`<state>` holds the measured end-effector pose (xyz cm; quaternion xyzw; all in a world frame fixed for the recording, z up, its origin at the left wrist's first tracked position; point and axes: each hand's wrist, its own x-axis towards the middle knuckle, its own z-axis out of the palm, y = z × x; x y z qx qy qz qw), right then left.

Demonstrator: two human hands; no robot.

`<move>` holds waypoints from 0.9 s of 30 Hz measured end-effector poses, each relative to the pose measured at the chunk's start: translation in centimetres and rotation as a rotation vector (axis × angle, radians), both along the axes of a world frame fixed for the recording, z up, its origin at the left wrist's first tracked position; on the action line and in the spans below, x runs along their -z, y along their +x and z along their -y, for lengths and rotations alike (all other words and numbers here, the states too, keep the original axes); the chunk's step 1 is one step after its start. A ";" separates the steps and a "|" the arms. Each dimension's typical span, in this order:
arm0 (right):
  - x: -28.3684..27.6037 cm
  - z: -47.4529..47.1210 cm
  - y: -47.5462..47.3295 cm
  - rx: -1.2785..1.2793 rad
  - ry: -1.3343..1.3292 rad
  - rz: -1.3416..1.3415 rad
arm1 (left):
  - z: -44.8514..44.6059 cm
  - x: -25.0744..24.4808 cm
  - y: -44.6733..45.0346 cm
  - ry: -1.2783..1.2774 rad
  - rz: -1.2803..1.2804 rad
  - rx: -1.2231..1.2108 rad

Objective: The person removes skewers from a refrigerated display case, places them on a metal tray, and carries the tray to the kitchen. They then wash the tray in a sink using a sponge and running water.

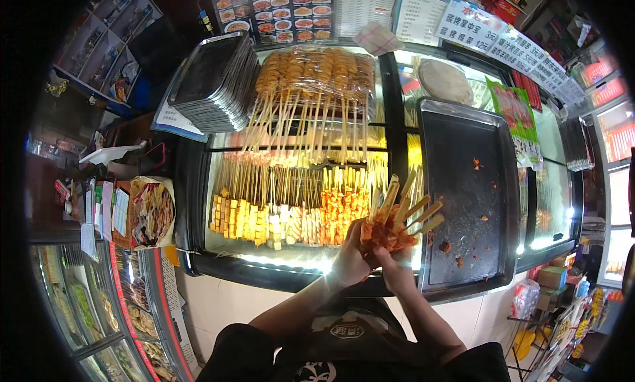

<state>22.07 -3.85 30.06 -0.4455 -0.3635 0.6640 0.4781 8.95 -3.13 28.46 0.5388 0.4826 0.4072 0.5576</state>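
Observation:
Both of my hands hold one bundle of meat skewers [389, 233] in front of my apron, with the flat stick ends pointing up and to the right. My left hand [353, 255] grips the bundle from its left side. From below and the right, my right hand [396, 269] closes around the reddish meat. Just right of the bundle lies a dark metal tray [466, 203] with scattered meat scraps. Behind my hands, a lit glass display case [297, 159] holds rows of skewers. Plastic-wrapped skewers [317, 74] rest on its top, sticks towards me.
A stack of metal trays [213, 84] stands at the back left of the case. Beyond the dark tray are a round pale item [445, 81] and a green food packet [516, 114]. Another glass-fronted case [89, 302] is at the lower left. The display case's dark edge [258, 278] runs before me.

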 end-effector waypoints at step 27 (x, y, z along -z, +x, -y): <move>21.7 -10.7 -7.7 -0.218 -0.573 0.684 | -7.0 20.7 -5.6 -0.735 -0.245 -0.071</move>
